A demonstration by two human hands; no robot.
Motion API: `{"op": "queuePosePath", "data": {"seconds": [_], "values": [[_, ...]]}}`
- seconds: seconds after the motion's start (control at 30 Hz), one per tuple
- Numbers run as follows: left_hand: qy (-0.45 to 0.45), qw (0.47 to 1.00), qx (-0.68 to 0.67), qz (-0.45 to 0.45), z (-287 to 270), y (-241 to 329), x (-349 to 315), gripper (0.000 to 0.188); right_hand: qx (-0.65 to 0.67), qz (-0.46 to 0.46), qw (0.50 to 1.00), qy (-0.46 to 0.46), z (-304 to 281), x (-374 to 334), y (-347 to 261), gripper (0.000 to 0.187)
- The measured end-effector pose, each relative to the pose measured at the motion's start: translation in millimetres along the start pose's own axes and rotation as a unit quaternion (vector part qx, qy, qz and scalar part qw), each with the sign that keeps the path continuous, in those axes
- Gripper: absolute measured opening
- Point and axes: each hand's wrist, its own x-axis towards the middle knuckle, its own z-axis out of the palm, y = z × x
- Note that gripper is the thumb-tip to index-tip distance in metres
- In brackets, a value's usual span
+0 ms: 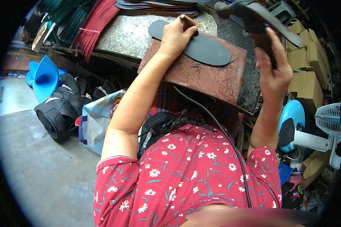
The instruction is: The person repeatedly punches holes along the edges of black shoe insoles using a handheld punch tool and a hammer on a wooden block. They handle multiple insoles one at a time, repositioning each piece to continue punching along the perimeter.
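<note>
A dark grey shoe sole point(210, 50) lies flat across a reddish, scored block point(219, 84). My left hand point(175, 39) is closed round a short dark punch point(185, 21), held upright over the sole's left half. The punch's lower end is mostly hidden by my fingers, so its contact with the sole cannot be made out. Raised to the right of the block, my right hand point(273, 70) grips the handle of a hammer point(277, 23). The hammer's head is above the hand and somewhat smeared by motion.
Stacked soles point(159, 5) and bundled red strips point(96, 24) lie at the bench's far side. Cardboard boxes point(305, 85) and a white fan point(327, 119) stand at the right. Rolled black material point(57, 113) is at the left. A black cable point(212, 115) crosses before my body.
</note>
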Motion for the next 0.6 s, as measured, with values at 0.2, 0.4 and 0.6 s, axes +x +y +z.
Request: {"op": "queuePosePath", "data": {"seconds": [0.2,0.4,0.6], "values": [[-0.015,0.958,0.205,0.200,7,14,-3,0.016,-0.103,-0.056,0.991,-0.064,20,-8,13,0.040],[0.080,0.940,-0.292,-0.156,1,9,8,0.007,-0.167,0.092,0.976,-0.104,21,-33,50,0.042],[0.122,0.979,-0.150,-0.061,-36,-15,11,0.009,-0.145,0.115,0.977,-0.105,29,-31,53,0.040]]}}
